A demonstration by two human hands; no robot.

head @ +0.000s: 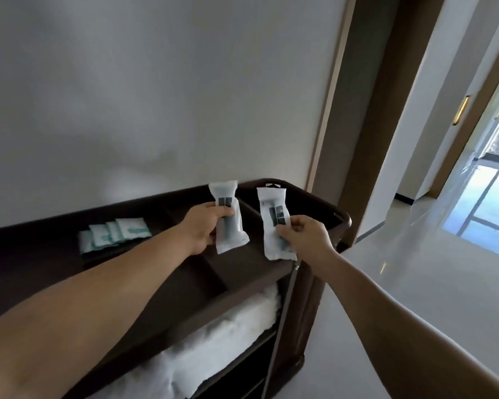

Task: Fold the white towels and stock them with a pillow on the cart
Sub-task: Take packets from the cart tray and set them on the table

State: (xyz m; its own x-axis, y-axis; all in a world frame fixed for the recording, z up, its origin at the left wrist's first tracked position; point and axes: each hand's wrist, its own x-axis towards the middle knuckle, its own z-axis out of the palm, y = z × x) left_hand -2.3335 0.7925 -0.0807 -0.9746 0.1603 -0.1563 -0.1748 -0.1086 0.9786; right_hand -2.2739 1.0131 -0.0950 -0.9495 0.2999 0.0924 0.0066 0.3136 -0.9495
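- Head view, looking down along two bare forearms: a dark brown cart [242, 280] stands against a pale grey wall [156, 96], with a glossy floor [415, 283] to its right running towards a bright window.
- The left hand [205, 226] is closed around the middle of a small white packet [228, 217] with something dark inside. It holds the packet upright over the divided tray on top of the cart.
- The right hand [303, 237] pinches a second packet [277, 226] of the same kind between thumb and fingertips. This one is also upright, just beside the first but not touching it.
- Both packets hang above the tray's right-hand compartments, seemingly so they can be sorted or dropped into a slot.
- Further left in the tray, a short overlapping row of teal-and-white sachets [116, 233] lies flat.
- The white towels [219, 338] lie on the shelf directly under the tray, a soft white mass filling its width. It is too blurred to tell whether they are neatly folded, or whether a pillow lies among them.
- Judging by this, the towel stocking looks largely done, and the hands are busy with small amenities instead.
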